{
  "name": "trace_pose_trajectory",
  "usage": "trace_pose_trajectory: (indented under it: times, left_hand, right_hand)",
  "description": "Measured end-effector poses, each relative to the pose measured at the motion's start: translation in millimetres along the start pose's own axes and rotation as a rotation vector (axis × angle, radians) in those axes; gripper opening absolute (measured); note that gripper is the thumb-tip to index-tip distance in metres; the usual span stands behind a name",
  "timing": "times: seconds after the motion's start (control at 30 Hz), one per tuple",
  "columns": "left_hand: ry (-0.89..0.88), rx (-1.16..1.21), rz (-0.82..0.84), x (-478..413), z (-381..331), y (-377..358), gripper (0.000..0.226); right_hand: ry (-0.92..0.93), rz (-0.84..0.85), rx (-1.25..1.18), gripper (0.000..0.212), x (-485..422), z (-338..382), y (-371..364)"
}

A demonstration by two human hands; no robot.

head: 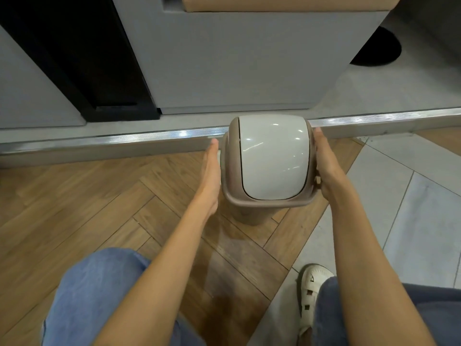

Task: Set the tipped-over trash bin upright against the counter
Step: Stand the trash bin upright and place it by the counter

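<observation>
Steadied only between the flat, uncurled fingers point(214, 149) of the left hand point(212, 176) and right hand point(326, 163), the swing-lid trash bin point(268, 156) stands near-upright on the floor point(99, 196) by the counter point(237, 71) step point(149, 137), and could slip and topple.

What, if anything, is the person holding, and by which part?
The trash bin, pressed between the left hand and the right hand, whose straight fingers lie on opposite sides of its brown rim.

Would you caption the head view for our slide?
Upright swing-lid trash bin between the left hand and right hand, on wood floor before a metal-edged step.
</observation>
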State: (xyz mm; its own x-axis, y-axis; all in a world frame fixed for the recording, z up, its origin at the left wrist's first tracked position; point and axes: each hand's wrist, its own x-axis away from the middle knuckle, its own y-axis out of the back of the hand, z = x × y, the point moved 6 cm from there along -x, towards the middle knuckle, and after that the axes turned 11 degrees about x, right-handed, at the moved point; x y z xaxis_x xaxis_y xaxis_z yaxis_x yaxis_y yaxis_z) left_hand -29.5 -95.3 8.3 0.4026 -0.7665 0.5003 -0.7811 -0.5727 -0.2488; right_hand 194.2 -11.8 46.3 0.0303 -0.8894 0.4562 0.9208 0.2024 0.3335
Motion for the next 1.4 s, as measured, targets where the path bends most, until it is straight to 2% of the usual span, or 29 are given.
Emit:
trace_pose_trajectory:
  times: [0.07, 0.13, 0.23, 0.4, 0.53, 0.63, 0.7, 0.77, 1.03, 1.2, 1.4]
  left_hand:
    - [-0.027, -0.001, 0.028, 0, 0, -12, 0.089]
    - [-0.102, -0.007, -0.005, 1, 2, -20, 0.068]
    - [-0.193, 0.033, -0.103, -5, 3, -22, 0.041]
    - [-0.253, 0.073, -0.181, -24, -7, -26, 0.055]
    - [-0.249, 0.043, -0.208, -46, -20, -31, 0.052]
    - [-0.262, 0.024, -0.230, -59, -30, -36, 0.041]
    - [-0.270, 0.026, -0.237, -65, -36, -41, 0.044]
    - [-0.267, 0.022, -0.262, -70, -41, -43, 0.047]
    - [-0.269, 0.013, -0.295, -86, -52, -38, 0.032]
    - [-0.257, -0.023, -0.302, -92, -57, -42, 0.056]
    - [-0.267, -0.012, -0.310, -94, -55, -43, 0.056]
  right_hand:
    - [0.018, -0.020, -0.009, 0.057, 1, -2, -8]
    - [0.000, -0.111, -0.003, 0.076, -4, -4, -11]
    - [-0.025, -0.213, 0.013, 0.083, -10, -2, -12]
    - [0.030, -0.254, 0.072, 0.073, -30, 16, -19]
    - [0.127, -0.267, 0.108, 0.056, -51, 34, -24]
    - [0.202, -0.282, 0.095, 0.068, -73, 40, -26]
    - [0.233, -0.286, 0.107, 0.072, -84, 46, -27]
    - [0.255, -0.281, 0.129, 0.069, -92, 52, -28]
    - [0.282, -0.277, 0.154, 0.062, -112, 68, -37]
    - [0.270, -0.264, 0.157, 0.068, -119, 70, -38]
    - [0.266, -0.255, 0.161, 0.067, -121, 71, -37]
